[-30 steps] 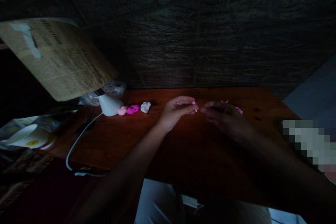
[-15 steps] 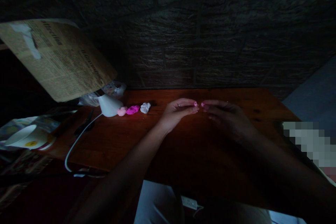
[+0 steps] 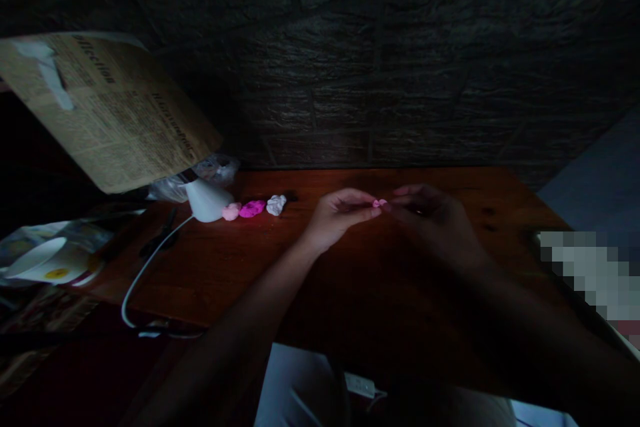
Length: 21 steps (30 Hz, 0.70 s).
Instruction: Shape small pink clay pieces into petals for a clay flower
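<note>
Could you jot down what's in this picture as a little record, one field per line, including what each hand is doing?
Left hand: holds a small pink piece
Right hand: close beside that piece; contact unclear
Lumps, left to right: pale pink lump, bright pink lump, white lump
Lamp: white base, shade with newspaper-style print
Far left: white cup
Surface: wooden table
Backdrop: dark wall
Light: dim
</note>
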{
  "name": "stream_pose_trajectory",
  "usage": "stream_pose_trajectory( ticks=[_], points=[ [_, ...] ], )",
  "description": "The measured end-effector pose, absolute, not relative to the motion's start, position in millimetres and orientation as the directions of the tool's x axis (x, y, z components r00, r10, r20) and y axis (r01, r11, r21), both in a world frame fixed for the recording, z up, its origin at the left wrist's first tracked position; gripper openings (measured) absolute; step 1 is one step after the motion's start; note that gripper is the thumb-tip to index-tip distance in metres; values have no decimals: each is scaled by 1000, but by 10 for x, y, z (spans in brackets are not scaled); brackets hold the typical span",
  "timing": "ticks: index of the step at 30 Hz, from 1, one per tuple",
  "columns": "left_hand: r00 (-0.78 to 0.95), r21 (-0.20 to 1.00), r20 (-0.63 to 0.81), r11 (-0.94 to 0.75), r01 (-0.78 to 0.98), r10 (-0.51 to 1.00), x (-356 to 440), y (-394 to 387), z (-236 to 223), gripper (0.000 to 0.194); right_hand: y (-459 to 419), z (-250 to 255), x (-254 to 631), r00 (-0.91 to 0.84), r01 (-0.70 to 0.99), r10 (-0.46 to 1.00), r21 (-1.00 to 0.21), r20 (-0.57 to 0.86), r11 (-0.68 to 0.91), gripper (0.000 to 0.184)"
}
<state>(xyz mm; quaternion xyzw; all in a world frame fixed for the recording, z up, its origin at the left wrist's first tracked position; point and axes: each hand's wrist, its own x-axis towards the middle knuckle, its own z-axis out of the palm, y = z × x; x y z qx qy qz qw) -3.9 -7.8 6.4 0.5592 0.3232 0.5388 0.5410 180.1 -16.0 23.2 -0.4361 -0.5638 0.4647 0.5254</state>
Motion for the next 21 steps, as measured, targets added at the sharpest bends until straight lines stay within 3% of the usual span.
stream_pose_trajectory(
  ticks=[13,21],
  points=[
    [194,948,286,-247,-200,938,-30,-75,36,26,-163,186,1811,-92,122,938,-931,335,345,37],
    [202,952,283,-249,-178,937,-33,-68,25,26,-164,198,1818,-109,131,939,-932,325,337,43]
  ],
)
